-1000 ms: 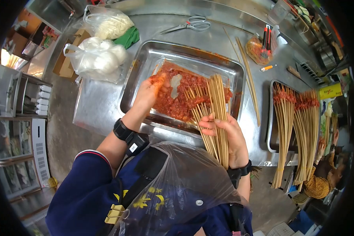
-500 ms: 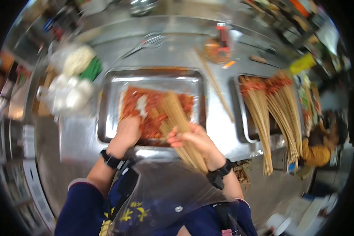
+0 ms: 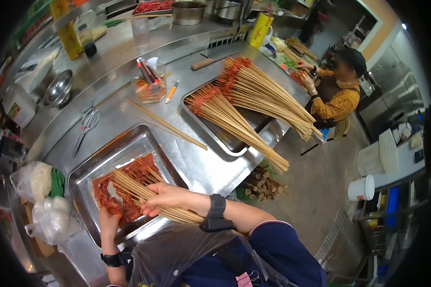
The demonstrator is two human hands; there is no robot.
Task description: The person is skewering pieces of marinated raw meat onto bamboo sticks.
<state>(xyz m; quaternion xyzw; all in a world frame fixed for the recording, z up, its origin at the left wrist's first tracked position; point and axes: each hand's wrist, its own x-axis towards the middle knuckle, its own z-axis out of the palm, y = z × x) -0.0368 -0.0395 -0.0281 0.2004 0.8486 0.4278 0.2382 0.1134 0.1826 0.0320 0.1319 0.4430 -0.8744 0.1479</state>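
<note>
A metal tray (image 3: pixel 154 138) holds red coated meat (image 3: pixel 100 187) with sticks lying across it. My left hand (image 3: pixel 108 223) is at the meat's lower left edge, its fingertips closed and partly hidden by the meat, so what they hold cannot be made out. My right hand (image 3: pixel 165 198) is wrapped round a bundle of wooden skewers (image 3: pixel 177 215) above the tray's right part. Farther right, a second tray (image 3: pixel 220 144) bears several bundles of long skewers (image 3: pixel 244 129) with red meat at their upper left ends.
Loose skewers (image 3: pixel 170 126), scissors (image 3: pixel 85 128), a container (image 3: pixel 151 91) and an orange pen (image 3: pixel 172 92) lie between and behind the trays. Plastic bags (image 3: pixel 52 221) stand left. A co-worker (image 3: pixel 337 95) sits at the far right. A white bucket (image 3: pixel 361 188) stands on the floor.
The view has swung to the right, so the trays appear farther left and the co-worker shows fully. My left hand is still at the meat, and my right hand still holds skewers.
</note>
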